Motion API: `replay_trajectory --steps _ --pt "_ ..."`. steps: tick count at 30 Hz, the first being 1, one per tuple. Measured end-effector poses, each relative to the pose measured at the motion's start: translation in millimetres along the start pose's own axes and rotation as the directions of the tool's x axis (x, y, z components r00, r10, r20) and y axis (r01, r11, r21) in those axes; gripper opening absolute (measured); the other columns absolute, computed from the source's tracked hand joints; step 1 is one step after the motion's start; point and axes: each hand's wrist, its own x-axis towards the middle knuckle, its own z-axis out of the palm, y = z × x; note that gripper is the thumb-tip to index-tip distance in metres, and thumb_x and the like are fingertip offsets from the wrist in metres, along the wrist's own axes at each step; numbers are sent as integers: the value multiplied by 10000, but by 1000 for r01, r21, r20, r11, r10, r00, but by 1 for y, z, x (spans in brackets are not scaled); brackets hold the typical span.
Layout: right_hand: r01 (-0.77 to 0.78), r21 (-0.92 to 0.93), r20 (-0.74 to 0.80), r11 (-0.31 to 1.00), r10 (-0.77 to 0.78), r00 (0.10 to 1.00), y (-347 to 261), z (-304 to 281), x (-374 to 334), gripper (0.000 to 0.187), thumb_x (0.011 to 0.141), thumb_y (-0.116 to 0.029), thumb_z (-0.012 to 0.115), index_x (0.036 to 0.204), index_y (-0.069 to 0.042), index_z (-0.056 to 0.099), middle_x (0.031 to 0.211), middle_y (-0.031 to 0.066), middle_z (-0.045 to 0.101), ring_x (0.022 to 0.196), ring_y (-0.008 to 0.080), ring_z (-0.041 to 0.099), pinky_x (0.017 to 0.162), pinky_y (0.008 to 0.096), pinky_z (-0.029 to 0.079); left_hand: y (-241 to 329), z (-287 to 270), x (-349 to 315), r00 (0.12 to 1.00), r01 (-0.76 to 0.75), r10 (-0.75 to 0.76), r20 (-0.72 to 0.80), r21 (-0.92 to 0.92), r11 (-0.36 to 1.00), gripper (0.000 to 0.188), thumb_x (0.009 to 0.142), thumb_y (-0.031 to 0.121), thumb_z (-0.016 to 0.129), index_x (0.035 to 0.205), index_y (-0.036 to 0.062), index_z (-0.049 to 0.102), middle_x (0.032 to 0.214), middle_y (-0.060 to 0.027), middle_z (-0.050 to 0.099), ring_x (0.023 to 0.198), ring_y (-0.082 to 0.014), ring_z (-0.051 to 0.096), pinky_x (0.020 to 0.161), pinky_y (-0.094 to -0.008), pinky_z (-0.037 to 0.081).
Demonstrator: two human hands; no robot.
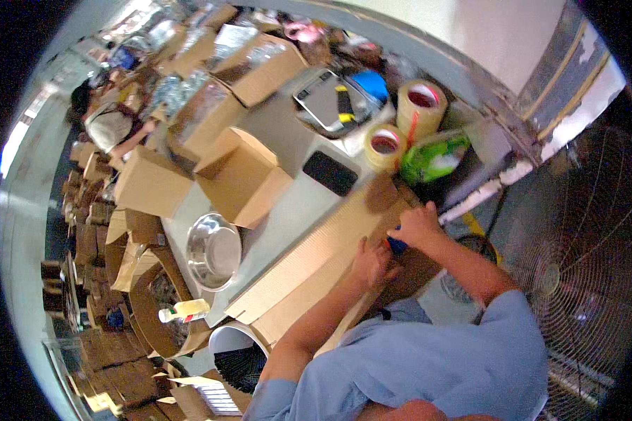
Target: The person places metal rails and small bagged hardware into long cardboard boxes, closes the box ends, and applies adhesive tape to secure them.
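Observation:
A long cardboard box with flat panels lies slantwise along the table's near edge. My left hand rests on its upper side, fingers apart and slightly bent. Just to its right, my right hand is closed round a small blue object. Most of that object is hidden by the fingers, so its kind is unclear. Both hands are close together at the box's right end.
Beyond the box are a black phone, rolls of clear tape, a green packet and a scale. Left stand a steel bowl, an open carton and a bottle. A fan is at right; another person works far left.

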Motion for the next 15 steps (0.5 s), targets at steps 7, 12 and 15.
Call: replay_trajectory --steps 7,12,15 --pt "-130 -100 -184 987 110 977 16 2 8 431 717 -510 612 746 -85 676 752 130 640 756 283 605 796 433 351 24 2 -2 987 35 -65 150 197 980 609 806 626 413 1052 111 624 1165 -80 548 1229 -262 392 1007 -670 71" --pt "-78 115 -426 990 120 897 15 27 -33 339 831 -372 536 947 -56 577 945 139 583 928 323 521 815 518 334 6 40 10 930 155 -213 300 205 966 699 795 670 381 1178 111 555 1271 -85 482 1263 -264 356 1006 -670 22" --pt "-143 22 -251 989 144 957 52 139 -59 296 836 -264 523 1049 -58 535 1074 150 533 1059 329 461 865 548 305 24 37 18 983 140 -161 92 205 969 742 794 675 370 1274 118 469 1374 -101 375 1313 -269 276 1008 -665 10"
